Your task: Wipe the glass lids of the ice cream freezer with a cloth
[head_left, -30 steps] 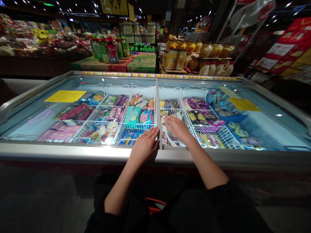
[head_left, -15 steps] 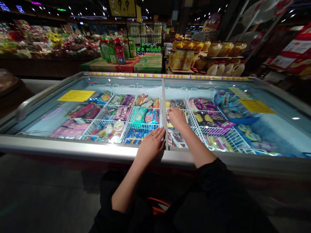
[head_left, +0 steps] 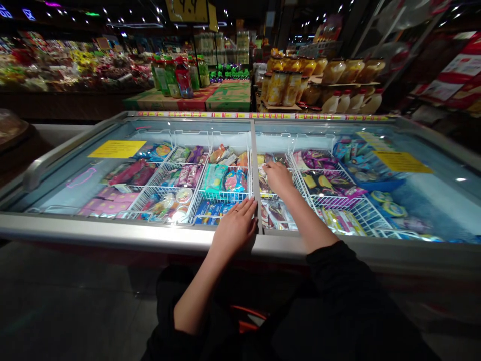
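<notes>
The wrapped packs (head_left: 266, 186) nearest the right hand lie in the chest freezer (head_left: 150, 231), just right of its centre bar (head_left: 253, 150), partly hidden by the hand itself. Over them is the right hand (head_left: 278, 178), its fingers bent and gathered toward the far packs; whether its grip is wide, narrow or holding something does not show, nor whether the glass cover (head_left: 449, 205) comes between skin and wrappers. If glass is there, light, even pressure from the fingertips seems best; if not, a soft pinch on a wrapper's edge would likely spare the contents and leave neighbouring packs undisturbed. The left hand (head_left: 233, 228) rests with straight fingers at the front end of the centre bar, its grip closed on nothing; that seems a sound brace, provided the fingertips keep out of the seam, where a sliding cover could nip them. A white wire basket (head_left: 303, 193) runs just right of the right forearm, so a lifted wrist would probably clear its rim better than a sideways drag. Left of the bar sits a teal bag (head_left: 214, 178), and beyond the freezer stand green bottles (head_left: 164, 77) and jars (head_left: 280, 89).
</notes>
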Demonstrator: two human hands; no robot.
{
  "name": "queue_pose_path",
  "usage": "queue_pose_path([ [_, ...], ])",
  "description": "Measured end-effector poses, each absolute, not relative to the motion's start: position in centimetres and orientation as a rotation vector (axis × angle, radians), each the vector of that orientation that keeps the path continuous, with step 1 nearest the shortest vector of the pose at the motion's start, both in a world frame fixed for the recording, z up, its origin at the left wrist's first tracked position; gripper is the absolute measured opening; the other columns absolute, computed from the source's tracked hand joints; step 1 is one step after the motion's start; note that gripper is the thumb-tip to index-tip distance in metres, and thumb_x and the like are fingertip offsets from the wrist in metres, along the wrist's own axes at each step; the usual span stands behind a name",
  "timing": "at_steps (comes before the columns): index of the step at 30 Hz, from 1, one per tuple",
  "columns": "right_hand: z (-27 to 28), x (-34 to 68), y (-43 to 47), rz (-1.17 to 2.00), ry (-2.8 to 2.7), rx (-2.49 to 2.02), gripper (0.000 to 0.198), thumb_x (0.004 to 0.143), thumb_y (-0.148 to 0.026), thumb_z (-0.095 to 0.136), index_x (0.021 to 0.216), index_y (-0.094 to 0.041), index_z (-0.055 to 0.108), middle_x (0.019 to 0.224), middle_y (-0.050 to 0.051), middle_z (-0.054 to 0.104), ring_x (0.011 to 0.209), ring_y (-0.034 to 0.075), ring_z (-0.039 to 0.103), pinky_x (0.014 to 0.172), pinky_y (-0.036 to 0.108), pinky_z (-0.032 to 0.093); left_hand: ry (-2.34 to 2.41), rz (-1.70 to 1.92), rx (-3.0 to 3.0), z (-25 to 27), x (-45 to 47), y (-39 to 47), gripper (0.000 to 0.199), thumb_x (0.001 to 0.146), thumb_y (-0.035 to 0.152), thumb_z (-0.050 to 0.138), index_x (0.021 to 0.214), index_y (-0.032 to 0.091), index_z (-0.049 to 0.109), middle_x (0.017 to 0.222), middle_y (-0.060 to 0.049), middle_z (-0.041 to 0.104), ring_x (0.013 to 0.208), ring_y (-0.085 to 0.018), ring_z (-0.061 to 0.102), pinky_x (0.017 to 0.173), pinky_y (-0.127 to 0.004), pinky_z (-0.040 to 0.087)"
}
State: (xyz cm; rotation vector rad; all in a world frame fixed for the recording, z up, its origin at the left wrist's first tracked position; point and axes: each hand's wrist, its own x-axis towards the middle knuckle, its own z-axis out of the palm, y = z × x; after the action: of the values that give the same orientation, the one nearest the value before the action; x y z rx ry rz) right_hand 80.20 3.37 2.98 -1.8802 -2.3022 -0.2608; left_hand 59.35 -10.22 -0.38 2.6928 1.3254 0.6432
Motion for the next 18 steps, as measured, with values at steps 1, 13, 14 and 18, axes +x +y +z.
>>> queue_pose_path([
  [1, 2.8, 80.0, 3.1, -0.255, -2.354, -1.806, 0.054, 0.097, -0.003, 0.044, 0.141, -0.015, 0.073, 0.142, 0.016, 0.072, 0.124, 0.032, 0.063, 0.108, 0.043, 0.050, 1.322, 0.645, 2.691, -0.4, 59.3, -10.2, 0.050, 0.107, 0.023, 0.050, 0.156, 0.015, 0.054, 0.164, -0.014, 0.052, 0.154, -0.026, 0.049, 0.128, -0.045, 0.045],
  [13, 2.6, 82.1, 3.4, -0.216, -2.179, -1.929, 0.044, 0.102, -0.013, 0.050, 0.136, -0.017, 0.078, 0.137, 0.015, 0.075, 0.125, 0.034, 0.067, 0.108, 0.044, 0.052, 1.325, 0.648, 2.663, -0.5, 59.4, -10.3, 0.050, 0.108, 0.023, 0.048, 0.158, 0.017, 0.052, 0.165, -0.013, 0.051, 0.156, -0.027, 0.047, 0.128, -0.049, 0.044],
  [14, 2.4, 81.7, 4.0, -0.228, -2.206, -1.906, 0.046, 0.102, -0.011, 0.049, 0.138, -0.015, 0.076, 0.139, 0.017, 0.074, 0.127, 0.034, 0.066, 0.111, 0.046, 0.049, 1.321, 0.649, 2.664, -0.4, 59.4, -10.3, 0.050, 0.108, 0.023, 0.048, 0.158, 0.017, 0.052, 0.165, -0.013, 0.051, 0.156, -0.027, 0.048, 0.128, -0.049, 0.044],
  [18, 1.4, 81.6, 4.1, -0.174, -2.326, -1.718, 0.059, 0.095, 0.001, 0.045, 0.147, -0.014, 0.068, 0.153, 0.015, 0.066, 0.143, 0.031, 0.058, 0.125, 0.049, 0.037, 1.311, 0.645, 2.672, -0.4, 59.3, -10.2, 0.050, 0.108, 0.024, 0.049, 0.157, 0.017, 0.053, 0.165, -0.012, 0.052, 0.155, -0.027, 0.049, 0.128, -0.048, 0.045],
])
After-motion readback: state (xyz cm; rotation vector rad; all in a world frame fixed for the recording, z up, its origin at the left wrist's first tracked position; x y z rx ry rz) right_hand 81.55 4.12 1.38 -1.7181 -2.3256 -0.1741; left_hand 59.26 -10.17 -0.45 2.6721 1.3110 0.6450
